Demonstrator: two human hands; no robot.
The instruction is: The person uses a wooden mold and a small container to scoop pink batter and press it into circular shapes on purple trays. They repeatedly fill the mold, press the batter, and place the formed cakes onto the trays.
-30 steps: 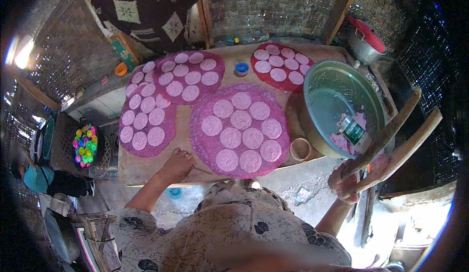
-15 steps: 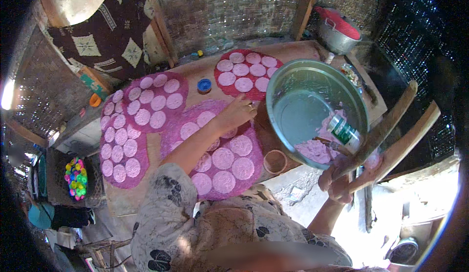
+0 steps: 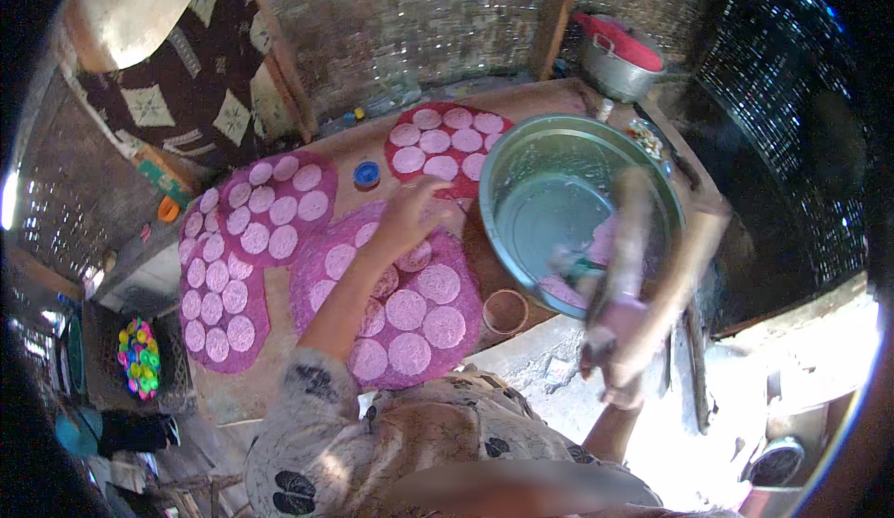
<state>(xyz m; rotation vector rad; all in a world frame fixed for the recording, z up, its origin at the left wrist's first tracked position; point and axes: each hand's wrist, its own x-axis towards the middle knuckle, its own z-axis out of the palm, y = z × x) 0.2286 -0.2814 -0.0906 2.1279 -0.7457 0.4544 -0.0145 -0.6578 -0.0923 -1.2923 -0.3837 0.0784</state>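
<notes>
Basin (image 3: 549,206) holding pink paste (image 3: 605,239), right fingers (image 3: 622,392) gripping wooden sticks (image 3: 672,285), left fingers (image 3: 430,186) loose

Wooden table (image 3: 277,324) bears pink mats (image 3: 307,265), green basin (image 3: 521,160), blue pot (image 3: 367,174)

The large round green plastic basin (image 3: 535,211) at right has a smooth, glossy wall, while the two long pale-brown sticks (image 3: 675,285) near it look like wood, their finish blurred. The flat round pink discs (image 3: 408,309) are matt and rough, on thin round magenta mats (image 3: 436,355) with a grainy, matt surface. Beneath, the brown wooden table (image 3: 251,392) looks dull. Far right, the silver metal pot (image 3: 619,71) shines softly. Far back, the woven brown wall panel (image 3: 419,25) is coarse; the dark-brown patterned cloth (image 3: 186,80) at far left looks matt.
</notes>
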